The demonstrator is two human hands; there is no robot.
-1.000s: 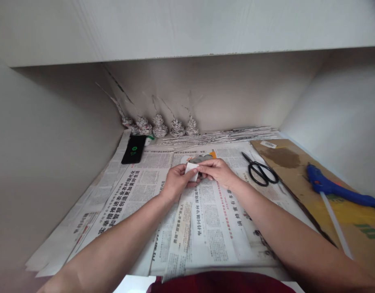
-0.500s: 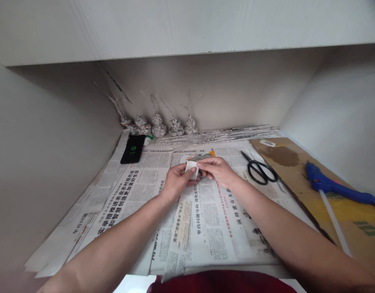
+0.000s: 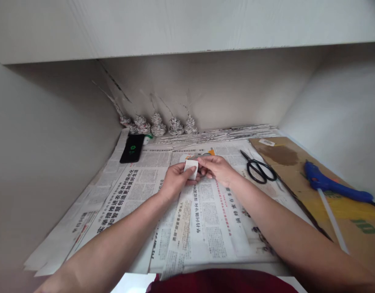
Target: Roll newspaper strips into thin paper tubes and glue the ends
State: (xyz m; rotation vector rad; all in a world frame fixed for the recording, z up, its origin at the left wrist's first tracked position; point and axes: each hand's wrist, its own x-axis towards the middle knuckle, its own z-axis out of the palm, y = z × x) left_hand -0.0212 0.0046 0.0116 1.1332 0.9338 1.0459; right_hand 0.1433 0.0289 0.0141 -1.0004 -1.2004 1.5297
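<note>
One small, flat, white paper slip (image 3: 191, 163) is clamped in your left hand (image 3: 175, 178), the thumb pressed across its face. Your right hand (image 3: 219, 169) is drawn in close beside it, fingertips bunched at the slip's right edge; they seem to pinch it, though the fingers hide the contact. Compared with half a second ago, your right thumb covers less of that edge, and the slip has hardly shifted; I read this as a small fingertip adjustment while the left holds it steady.

Beneath you, overlapping sheets of printed newspaper (image 3: 205, 228) cover the counter. To the right of your right hand, well apart, lie black-handled metal scissors (image 3: 258, 164), tips pointing away from you. Farther right, on a brown, stained cardboard sheet (image 3: 292, 173), rests a blue plastic glue gun (image 3: 323, 181), with a long white stick (image 3: 333, 221) reaching from it toward you.

Over on the left lies a black rectangular phone (image 3: 135, 155), green marks lit on its screen. Behind it, five gourd-shaped woven-paper pieces (image 3: 158, 127) sit in a row near the pale back wall (image 3: 233, 89), and to their right lie thin rolled-paper sticks (image 3: 220, 135). Above everything juts a broad white panel (image 3: 187, 28).
</note>
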